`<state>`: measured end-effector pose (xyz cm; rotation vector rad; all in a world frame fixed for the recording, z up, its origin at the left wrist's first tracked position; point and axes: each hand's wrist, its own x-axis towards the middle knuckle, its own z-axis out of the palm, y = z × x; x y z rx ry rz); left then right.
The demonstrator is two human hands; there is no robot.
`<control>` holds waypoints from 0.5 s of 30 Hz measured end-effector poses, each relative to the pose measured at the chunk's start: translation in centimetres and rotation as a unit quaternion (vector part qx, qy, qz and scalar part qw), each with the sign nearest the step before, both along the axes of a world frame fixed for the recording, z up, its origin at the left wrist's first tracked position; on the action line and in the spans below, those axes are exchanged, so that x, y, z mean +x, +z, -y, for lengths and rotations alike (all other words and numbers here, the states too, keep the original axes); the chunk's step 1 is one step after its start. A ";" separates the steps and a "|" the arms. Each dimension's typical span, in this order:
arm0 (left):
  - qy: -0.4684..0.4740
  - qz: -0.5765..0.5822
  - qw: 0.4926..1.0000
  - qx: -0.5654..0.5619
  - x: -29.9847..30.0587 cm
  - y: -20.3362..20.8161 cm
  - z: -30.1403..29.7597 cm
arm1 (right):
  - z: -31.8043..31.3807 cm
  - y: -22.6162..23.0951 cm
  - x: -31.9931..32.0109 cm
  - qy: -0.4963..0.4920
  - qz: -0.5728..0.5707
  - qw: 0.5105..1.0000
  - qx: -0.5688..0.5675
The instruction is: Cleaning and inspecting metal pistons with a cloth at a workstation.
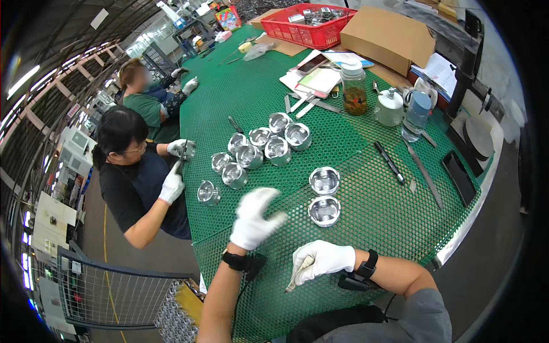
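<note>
My left hand [257, 217], in a white glove, is raised over the green mesh mat [269, 246]. Its fingers are spread and hold nothing. My right hand [327, 258], also gloved, is closed round a slim, tan, pointed thing [299, 273] whose tip angles down toward the mat; its exact kind cannot be made out. Just beyond my hands, two silvery metal pistons stand one behind the other, a nearer piston [324, 211] and a farther piston [325, 180]. Several more pistons [249, 155] are grouped farther off to the left, with a single piston [208, 192] at the group's near end.
To the right lie a black marker [389, 163], a flat file [424, 176] and a phone [458, 178]. Jars [354, 91] and a bottle [416, 117] stand behind them. A red basket [303, 35] of metal parts is at the back. A gloved co-worker [143, 171] works at the left edge.
</note>
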<state>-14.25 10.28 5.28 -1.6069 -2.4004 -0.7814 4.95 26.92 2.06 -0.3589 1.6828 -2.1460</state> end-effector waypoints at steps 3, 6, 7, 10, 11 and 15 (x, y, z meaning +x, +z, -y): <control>-0.052 0.099 0.989 -0.100 4.0 -0.3 -3.4 | -0.6 0.8 -0.1 0.066 -0.023 0.995 -0.066; -0.003 0.173 0.984 -0.030 4.0 -2.7 -4.4 | -1.8 -0.2 0.3 0.001 -0.031 0.998 -0.046; 0.006 0.165 0.986 -0.028 3.2 -2.6 -3.9 | -1.9 -0.2 0.3 -0.016 -0.004 0.998 -0.058; 0.153 0.123 0.971 0.135 -0.6 -3.1 -1.9 | -2.1 -0.3 0.6 -0.040 0.018 0.996 -0.072; 0.191 0.028 0.967 0.168 -2.8 -3.7 -0.4 | -1.9 -0.4 0.5 -0.048 0.031 0.996 -0.069; 0.254 -0.027 0.967 0.025 -8.8 -4.7 4.1 | -0.9 -0.9 0.1 -0.044 0.070 0.994 -0.068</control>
